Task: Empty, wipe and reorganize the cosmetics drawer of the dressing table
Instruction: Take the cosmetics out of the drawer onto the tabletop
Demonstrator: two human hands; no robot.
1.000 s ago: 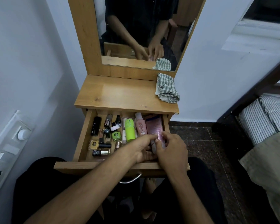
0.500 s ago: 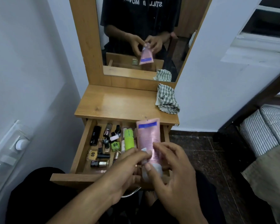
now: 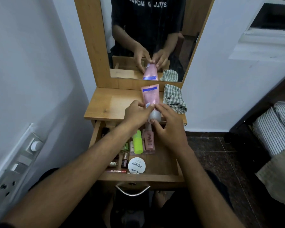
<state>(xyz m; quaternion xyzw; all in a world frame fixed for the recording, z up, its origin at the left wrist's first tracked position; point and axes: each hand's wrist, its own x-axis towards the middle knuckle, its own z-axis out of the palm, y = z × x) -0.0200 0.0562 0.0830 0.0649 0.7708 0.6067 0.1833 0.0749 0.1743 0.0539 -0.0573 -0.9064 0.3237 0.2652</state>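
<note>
Count by kind: two hands, left hand [image 3: 136, 114] and right hand [image 3: 169, 127]. One pink tube [image 3: 150, 97]. One checked cloth [image 3: 174, 98] far right on the tabletop. One open drawer [image 3: 164, 167]. In it: one lime-green bottle [image 3: 137, 142], one pink bottle [image 3: 149, 139], one round white nail polish tin [image 3: 136, 165]; small bottles at left partly hidden, number uncertain. One mirror [image 3: 148, 37].

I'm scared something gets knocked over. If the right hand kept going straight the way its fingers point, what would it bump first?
Probably the pink squeeze tube with the white cap, which the right hand already touches. Past that, likely the mirror's wooden frame, though depth is unclear.
</note>
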